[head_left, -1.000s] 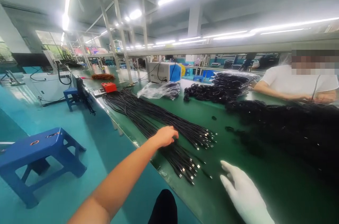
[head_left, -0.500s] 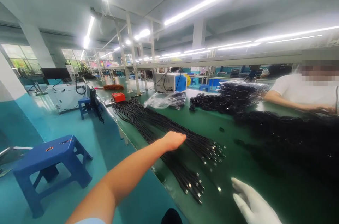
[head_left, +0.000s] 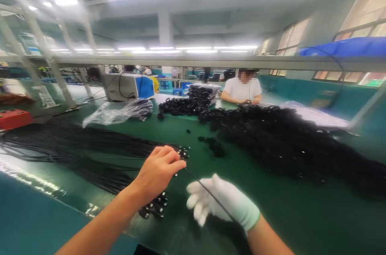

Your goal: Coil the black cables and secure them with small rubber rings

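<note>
My bare left hand pinches a thin black cable that slants down to the right, across my right hand. In a white glove, my right hand is turned partly upward with its fingers apart, and the cable lies over its palm. Two long bundles of black cables with small silvery ends stretch over the green table, running from the left to beside and below my left hand. To the right spreads a large heap of black coiled cables.
A red box sits at the far left. Behind the bundles are a clear plastic bag and a white and blue machine. Across the table sits a person in a white shirt. A shelf beam spans above.
The view has swung right. My left hand now has a cable between its fingers, and my gloved right hand has come close to it, under the cable.
</note>
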`<state>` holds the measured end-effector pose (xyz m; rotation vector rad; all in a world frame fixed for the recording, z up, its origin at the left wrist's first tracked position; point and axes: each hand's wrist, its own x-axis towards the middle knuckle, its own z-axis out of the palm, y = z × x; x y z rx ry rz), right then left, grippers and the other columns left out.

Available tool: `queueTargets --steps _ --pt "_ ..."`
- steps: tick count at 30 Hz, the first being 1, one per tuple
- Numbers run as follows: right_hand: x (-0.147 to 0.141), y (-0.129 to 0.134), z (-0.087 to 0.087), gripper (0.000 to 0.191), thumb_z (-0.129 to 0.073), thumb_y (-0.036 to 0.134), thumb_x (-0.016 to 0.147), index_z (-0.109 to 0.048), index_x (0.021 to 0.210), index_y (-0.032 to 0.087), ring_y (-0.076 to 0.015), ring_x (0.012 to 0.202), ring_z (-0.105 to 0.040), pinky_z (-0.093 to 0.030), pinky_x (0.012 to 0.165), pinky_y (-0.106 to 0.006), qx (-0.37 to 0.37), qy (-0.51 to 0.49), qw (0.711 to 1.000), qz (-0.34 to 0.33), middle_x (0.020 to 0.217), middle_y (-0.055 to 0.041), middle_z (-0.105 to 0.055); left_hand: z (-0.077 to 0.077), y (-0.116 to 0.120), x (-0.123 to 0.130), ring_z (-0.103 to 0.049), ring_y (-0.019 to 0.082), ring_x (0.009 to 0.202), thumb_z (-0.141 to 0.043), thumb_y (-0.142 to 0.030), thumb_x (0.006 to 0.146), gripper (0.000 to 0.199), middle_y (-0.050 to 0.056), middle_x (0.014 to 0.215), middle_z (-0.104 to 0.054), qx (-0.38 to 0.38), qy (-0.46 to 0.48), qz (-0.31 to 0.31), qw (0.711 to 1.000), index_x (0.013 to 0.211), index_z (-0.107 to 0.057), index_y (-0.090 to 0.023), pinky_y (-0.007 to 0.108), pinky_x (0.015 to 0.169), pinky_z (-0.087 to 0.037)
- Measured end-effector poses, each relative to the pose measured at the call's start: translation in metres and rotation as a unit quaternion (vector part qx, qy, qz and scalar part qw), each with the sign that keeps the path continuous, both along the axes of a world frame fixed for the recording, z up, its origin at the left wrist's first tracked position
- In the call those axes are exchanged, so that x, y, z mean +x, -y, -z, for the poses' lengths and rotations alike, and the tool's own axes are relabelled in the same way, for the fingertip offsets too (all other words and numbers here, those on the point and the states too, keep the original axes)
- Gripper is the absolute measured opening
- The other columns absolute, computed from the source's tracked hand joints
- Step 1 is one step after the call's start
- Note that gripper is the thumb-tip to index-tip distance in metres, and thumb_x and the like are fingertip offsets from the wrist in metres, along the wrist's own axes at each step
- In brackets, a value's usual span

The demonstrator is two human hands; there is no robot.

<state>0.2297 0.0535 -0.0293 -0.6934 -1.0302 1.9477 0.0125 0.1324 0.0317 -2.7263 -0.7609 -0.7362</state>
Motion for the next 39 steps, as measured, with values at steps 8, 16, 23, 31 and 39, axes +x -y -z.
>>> queueTargets --steps 8,16,23,31,39 --pt "-0.010 0.005 0.015 0.034 -0.050 0.033 0.081 -0.061 0.093 0.003 -0.0217 0.051 -0.067 -0.049 0.035 -0.025 -0.076 -0.115 0.975 -0.174 0.071 -0.0149 -0.070 0.005 0.018 0.050 -0.055 0.016 0.087 -0.055 -0.023 0.086 0.013 -0.001 0.086 -0.065 -0.242 -0.075 0.098 0.962 0.087 -0.068 -0.025 0.031 0.087 -0.034" --pt "-0.005 0.005 0.020 0.041 -0.038 0.037 0.089 -0.057 0.103 0.003 -0.0285 0.076 -0.069 -0.056 0.062 -0.044 -0.121 -0.132 0.970 -0.165 0.083 -0.0171 -0.069 -0.006 -0.010 0.056 -0.054 0.014 0.084 -0.050 -0.021 0.088 0.018 -0.001 0.082 -0.063 -0.283 -0.083 0.137 0.946 0.083 -0.068 -0.022 0.028 0.087 -0.034" --pt "-0.006 -0.001 0.032 0.039 -0.057 0.035 0.080 -0.058 0.104 0.004 -0.0294 0.080 -0.069 -0.057 0.062 -0.044 -0.098 -0.150 0.974 -0.138 0.090 -0.0180 -0.069 -0.019 -0.012 0.066 -0.052 0.015 0.083 -0.048 -0.022 0.089 0.022 -0.001 0.079 -0.060 -0.257 -0.169 0.108 0.945 0.076 -0.065 -0.021 0.030 0.086 -0.032" --pt "0.006 0.008 0.012 0.044 -0.064 0.045 0.075 -0.059 0.096 0.008 -0.0292 0.066 -0.069 -0.054 0.050 -0.042 -0.037 -0.198 0.970 -0.139 0.076 -0.0140 -0.071 0.014 -0.014 0.074 -0.056 0.014 0.087 -0.037 -0.028 0.094 0.029 0.001 0.091 -0.063 -0.285 -0.083 0.105 0.949 0.094 -0.065 -0.022 0.025 0.080 -0.038" --pt "0.060 0.002 -0.030 0.014 -0.056 0.031 0.086 -0.053 0.079 0.019 -0.0079 0.058 -0.054 -0.049 0.061 -0.025 0.037 -0.300 0.944 0.134 0.065 0.0050 -0.055 0.079 0.041 0.045 -0.057 0.018 0.064 -0.039 -0.017 0.090 0.024 0.001 0.074 -0.063 -0.135 -0.123 -0.125 0.975 0.079 -0.060 -0.022 0.028 0.059 -0.035"
